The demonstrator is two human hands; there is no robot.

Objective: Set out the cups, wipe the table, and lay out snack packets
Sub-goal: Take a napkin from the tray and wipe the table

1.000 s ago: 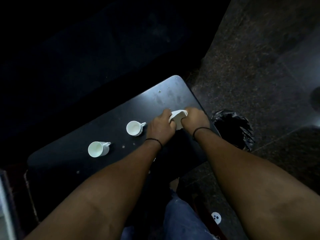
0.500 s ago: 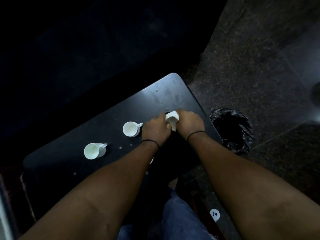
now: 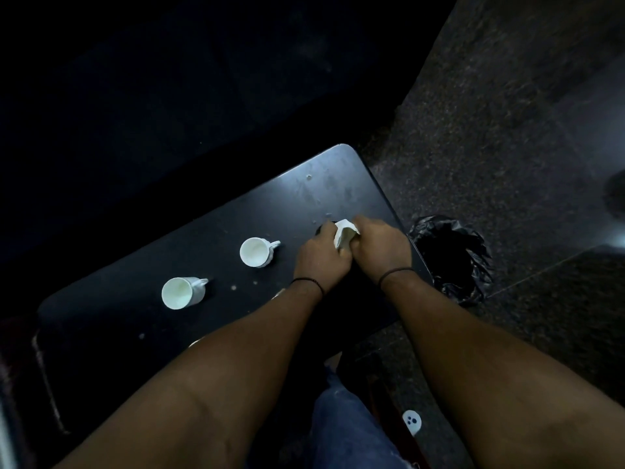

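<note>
Two white cups stand on the black table: one near the middle, the other further left. A crumpled white tissue is held between both hands near the table's right end. My left hand grips its left side with curled fingers. My right hand grips its right side. Small pale crumbs and smears dot the tabletop. No snack packets show.
A bin lined with a black bag stands on the speckled stone floor just right of the table. My knee in blue jeans is below the table edge. The area beyond the table is dark.
The tissue has been bunched smaller between the two hands, which have drawn closer together. The cups have not moved on the table.
</note>
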